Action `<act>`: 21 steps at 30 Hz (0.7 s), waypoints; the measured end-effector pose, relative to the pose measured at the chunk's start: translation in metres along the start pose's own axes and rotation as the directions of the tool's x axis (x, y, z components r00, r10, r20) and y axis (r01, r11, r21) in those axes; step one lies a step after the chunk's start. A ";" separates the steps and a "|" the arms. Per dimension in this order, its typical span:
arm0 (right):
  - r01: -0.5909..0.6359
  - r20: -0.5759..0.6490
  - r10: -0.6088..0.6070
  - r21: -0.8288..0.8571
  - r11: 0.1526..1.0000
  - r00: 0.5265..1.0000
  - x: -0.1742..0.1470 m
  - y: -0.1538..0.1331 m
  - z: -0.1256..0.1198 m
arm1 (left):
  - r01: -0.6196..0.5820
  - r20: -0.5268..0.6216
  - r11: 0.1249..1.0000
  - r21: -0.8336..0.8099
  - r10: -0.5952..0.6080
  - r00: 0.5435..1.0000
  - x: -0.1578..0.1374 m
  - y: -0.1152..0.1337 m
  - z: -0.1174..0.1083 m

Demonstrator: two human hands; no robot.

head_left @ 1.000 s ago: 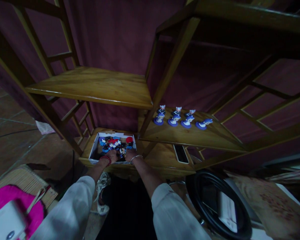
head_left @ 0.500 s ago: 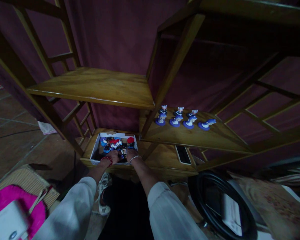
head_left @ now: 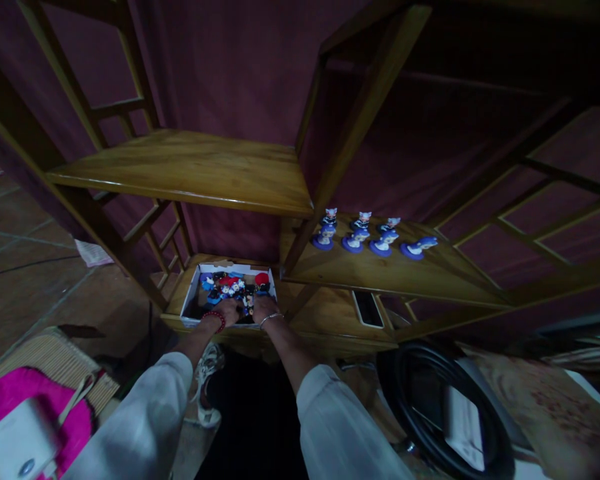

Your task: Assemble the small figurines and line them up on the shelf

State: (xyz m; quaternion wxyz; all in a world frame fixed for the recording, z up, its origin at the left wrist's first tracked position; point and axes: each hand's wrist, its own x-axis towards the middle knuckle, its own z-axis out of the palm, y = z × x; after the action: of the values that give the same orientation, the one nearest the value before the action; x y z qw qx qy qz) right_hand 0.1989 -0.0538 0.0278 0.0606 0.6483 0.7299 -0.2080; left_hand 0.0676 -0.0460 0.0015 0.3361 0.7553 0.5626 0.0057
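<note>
Left hand (head_left: pixel 229 309), right hand (head_left: pixel 264 309) in box (head_left: pixel 188 303); can't tell grip (too dark). Seven figures (head_left: pixel 356 239) on shelf (head_left: pixel 380 272), right of hands; pile (head_left: pixel 233 287) remains in box, beyond hands.

My feed shows an indoor room, home or shop I can't tell: a wooden shelving unit (head_left: pixel 190 167) stands before the hands (head_left: pixel 227 311), figurines (head_left: pixel 356 240) line a shelf (head_left: pixel 345 272) to their right, and tiled floor (head_left: pixel 25 263) spreads to their left.

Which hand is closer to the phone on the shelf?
Right. The right hand is at the box's right end, left of the phone; the left hand is nearer the box's middle, farther from the phone.
</note>
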 end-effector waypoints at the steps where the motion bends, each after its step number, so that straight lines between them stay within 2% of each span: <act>1: -0.003 -0.006 0.003 0.007 1.000 1.000 0.001 0.001 0.001 | 0.003 -0.001 1.000 0.006 -0.003 1.000 0.000 0.000 0.000; 9: -0.008 -0.097 0.017 0.102 0.995 0.995 0.002 0.005 0.007 | 0.007 0.003 0.998 0.069 -0.007 1.000 -0.001 0.003 -0.001; 21: 0.135 -0.247 -0.069 0.257 0.957 0.966 0.008 0.013 0.017 | -0.038 0.025 0.998 0.042 0.037 0.999 -0.005 0.005 -0.005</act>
State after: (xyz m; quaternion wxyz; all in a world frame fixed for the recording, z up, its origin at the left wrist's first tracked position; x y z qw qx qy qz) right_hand 0.2076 -0.0515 0.0068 -0.1267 0.6318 0.7291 -0.2306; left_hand 0.0679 -0.0486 0.0094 0.3266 0.7727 0.5442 -0.0090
